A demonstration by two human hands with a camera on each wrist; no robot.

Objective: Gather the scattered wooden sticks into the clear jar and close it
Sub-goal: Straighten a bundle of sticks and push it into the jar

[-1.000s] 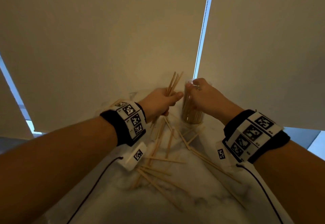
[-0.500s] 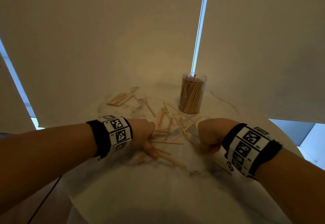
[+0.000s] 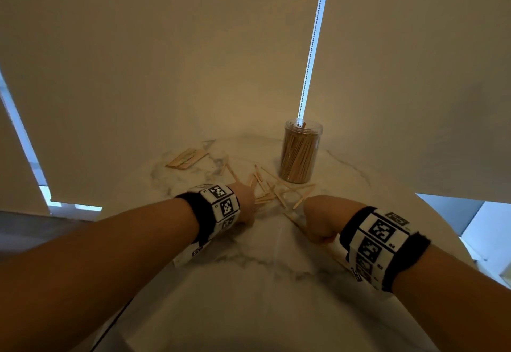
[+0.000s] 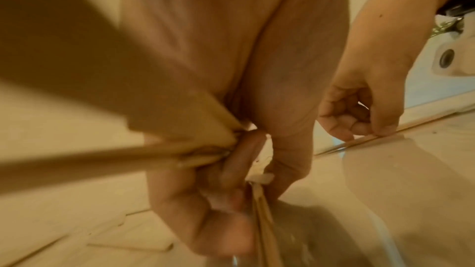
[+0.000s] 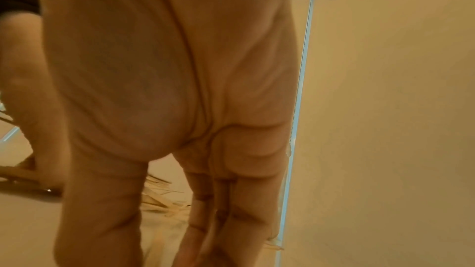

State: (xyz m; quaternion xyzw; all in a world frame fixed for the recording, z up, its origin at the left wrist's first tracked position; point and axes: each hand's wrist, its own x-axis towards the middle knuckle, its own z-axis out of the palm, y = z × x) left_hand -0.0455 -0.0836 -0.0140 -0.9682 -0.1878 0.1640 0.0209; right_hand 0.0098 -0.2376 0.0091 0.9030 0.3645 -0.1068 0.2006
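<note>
Flat wooden pieces (image 3: 186, 158), far left of the marble table (image 3: 249, 282); left hand (image 3: 244, 203), fingers curled round a bundle of wooden sticks (image 4: 200, 155), low on the tabletop; scattered sticks (image 3: 279, 194) between the hands and jar; right hand (image 3: 320, 221), fingers bent down, fingertips (image 4: 385, 128) pinching one stick on the surface; clear jar (image 3: 300, 152), upright, uncapped, packed with sticks, beyond the right hand; blind cord (image 3: 313, 39) above it.
</note>
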